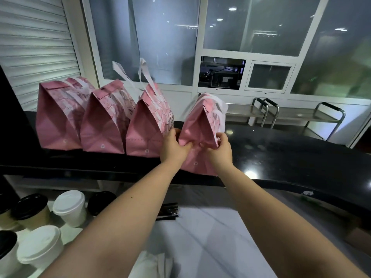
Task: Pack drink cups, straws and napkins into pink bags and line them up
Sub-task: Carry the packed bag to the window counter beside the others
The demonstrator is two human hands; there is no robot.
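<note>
Three pink bags [102,125] stand in a row on the black counter [281,153]; the left hand [173,146] and right hand [219,150] each pinch a fourth bag [200,125] just beside them; six lidded cups [69,205] below.

Dim, cool indoor light through a wide-angle lens.
Ceiling lamps mirror as bright spots in the window glass [261,27] at upper right and glare off the glossy black counter [281,149]. The pink bag [198,127] at centre is sharp, the lower corners are soft, and straight lines bow near the edges.
</note>
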